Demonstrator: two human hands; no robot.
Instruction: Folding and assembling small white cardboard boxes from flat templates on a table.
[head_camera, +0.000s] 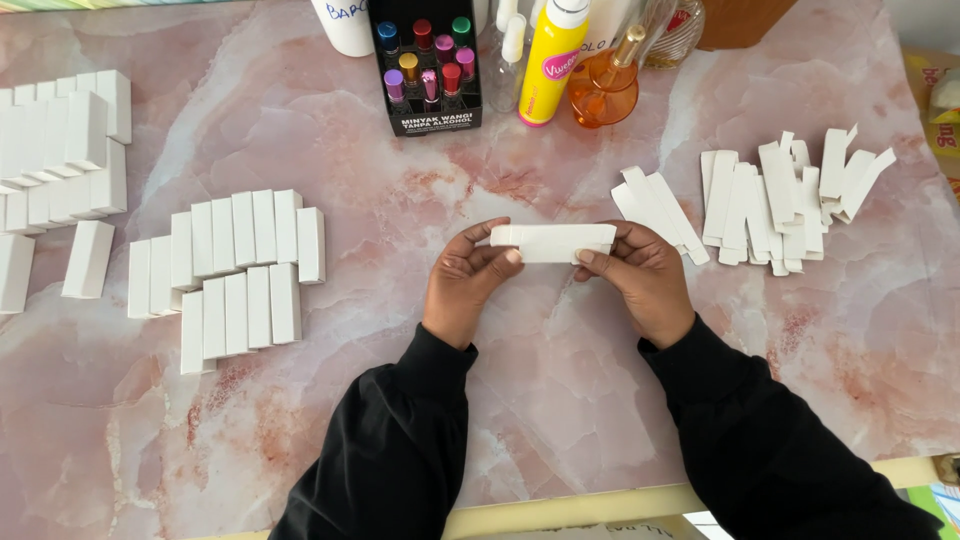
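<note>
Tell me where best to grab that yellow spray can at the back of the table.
Probably round the yellow spray can mid-body, coming from the front: it stands upright, with an orange glass bottle close on its right and a clear bottle on its left.

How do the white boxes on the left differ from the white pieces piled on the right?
The folded boxes are squared-up blocks, while the flat blanks are thin unfolded strips. The folded boxes lie side by side in tidy rows; the flat blanks overlap in a loose, fanned heap. Both are plain white card on the pink marbled table. The left hand and right hand hold one piece between them.
</note>
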